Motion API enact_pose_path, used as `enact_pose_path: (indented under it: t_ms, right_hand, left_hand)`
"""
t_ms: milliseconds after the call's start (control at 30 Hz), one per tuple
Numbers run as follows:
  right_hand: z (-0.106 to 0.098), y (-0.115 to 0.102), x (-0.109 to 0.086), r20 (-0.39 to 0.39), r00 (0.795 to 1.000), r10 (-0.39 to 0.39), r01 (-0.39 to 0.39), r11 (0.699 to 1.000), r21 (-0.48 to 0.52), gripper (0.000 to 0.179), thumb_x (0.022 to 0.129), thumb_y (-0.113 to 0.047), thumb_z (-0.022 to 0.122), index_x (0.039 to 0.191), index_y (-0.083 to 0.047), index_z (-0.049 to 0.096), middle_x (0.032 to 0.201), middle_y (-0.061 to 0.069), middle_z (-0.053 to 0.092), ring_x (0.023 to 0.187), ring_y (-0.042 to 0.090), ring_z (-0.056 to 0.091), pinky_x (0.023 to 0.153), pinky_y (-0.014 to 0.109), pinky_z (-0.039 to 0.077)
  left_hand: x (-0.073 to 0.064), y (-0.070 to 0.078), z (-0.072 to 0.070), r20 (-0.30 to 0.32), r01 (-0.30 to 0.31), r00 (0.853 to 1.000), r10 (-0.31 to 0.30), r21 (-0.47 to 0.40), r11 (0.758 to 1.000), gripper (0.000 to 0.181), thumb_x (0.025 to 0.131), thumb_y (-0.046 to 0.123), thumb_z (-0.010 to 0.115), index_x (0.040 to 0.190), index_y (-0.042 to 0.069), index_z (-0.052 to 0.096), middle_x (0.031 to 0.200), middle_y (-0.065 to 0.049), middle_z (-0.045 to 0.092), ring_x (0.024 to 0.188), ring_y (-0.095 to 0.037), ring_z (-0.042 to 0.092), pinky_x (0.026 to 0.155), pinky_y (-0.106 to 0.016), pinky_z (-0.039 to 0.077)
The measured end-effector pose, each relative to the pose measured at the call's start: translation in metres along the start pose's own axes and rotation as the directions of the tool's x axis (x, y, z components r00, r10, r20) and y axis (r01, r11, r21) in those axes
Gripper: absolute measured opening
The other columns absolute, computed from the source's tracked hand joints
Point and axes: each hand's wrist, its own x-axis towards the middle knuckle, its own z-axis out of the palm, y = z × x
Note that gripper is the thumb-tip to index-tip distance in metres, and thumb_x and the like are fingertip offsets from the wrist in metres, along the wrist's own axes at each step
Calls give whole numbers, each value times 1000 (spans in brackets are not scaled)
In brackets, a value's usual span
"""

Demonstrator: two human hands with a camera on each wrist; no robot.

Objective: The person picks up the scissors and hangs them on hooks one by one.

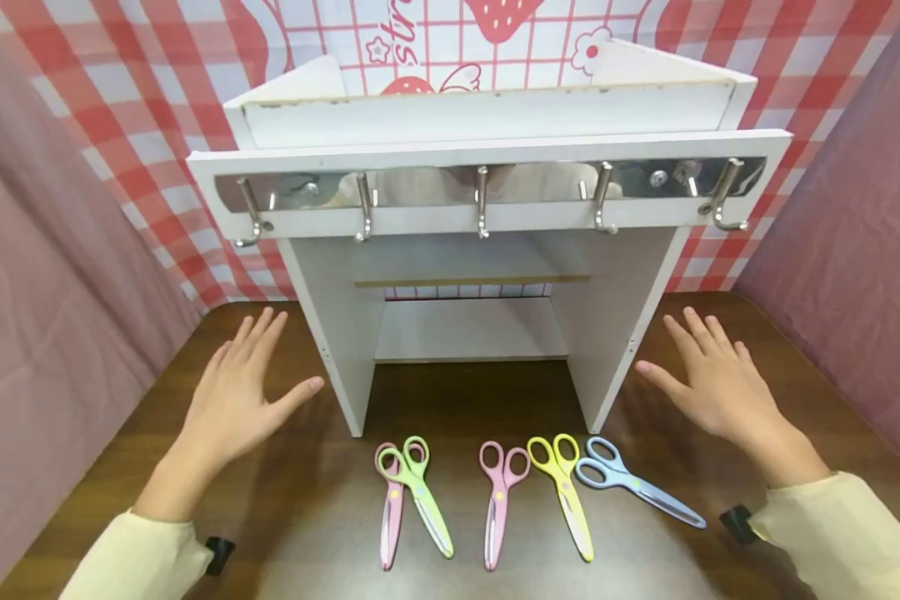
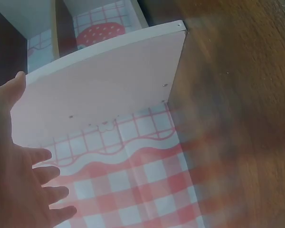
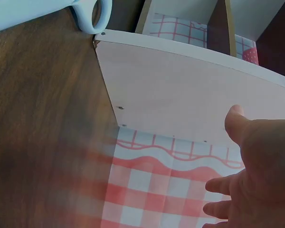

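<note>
My left hand is spread over the table, left of a white shelf unit, and holds nothing. On the other side my right hand is spread in the same way, also holding nothing. Between them on the table lie several scissors, handles toward the shelf: pink scissors partly under green scissors, other pink scissors, yellow scissors and blue scissors at a slant. The blue pair is nearest my right hand. Part of its handle shows in the right wrist view.
Across the shelf's front runs a metal rail with several hooks. The side panels reach down to the brown table. Behind hangs a red-and-white checked cloth; pink cloth covers the left side.
</note>
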Motion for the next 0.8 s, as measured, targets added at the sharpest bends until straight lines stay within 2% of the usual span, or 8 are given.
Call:
enact_pose_path:
  t_ms: [333,600,800]
  right_hand:
    - [2,-1,-5,41,999,-8,8,1000,2,87,93,-61,43,152,-2,18,157,29,11,144,50,7,106,72,13]
    - [1,0,-10,95,995,-5,5,1000,-6,90,92,-64,42,152,-2,17,157,30,10,144,50,6,107,71,13]
    - [1,0,-16,127,992,-9,11,1000,-14,89,91,-64,42,151,-1,20,157,30,12,144,51,8,106,72,14]
  left_hand:
    - [2,7,-4,-4,-15,1000,15,-46,999,90,86,59,57,154,15,18,160,-15,22,145,-40,25,110,-61,26]
    - [6,16,-15,60,29,998,-21,-143,989,89,88,56,57,155,18,13,158,-17,25,140,-43,32,109,-61,29]
    - [7,23,-21,49,46,998,-36,-204,978,86,87,52,60,153,15,20,152,-22,36,135,-45,39,105,-63,33]
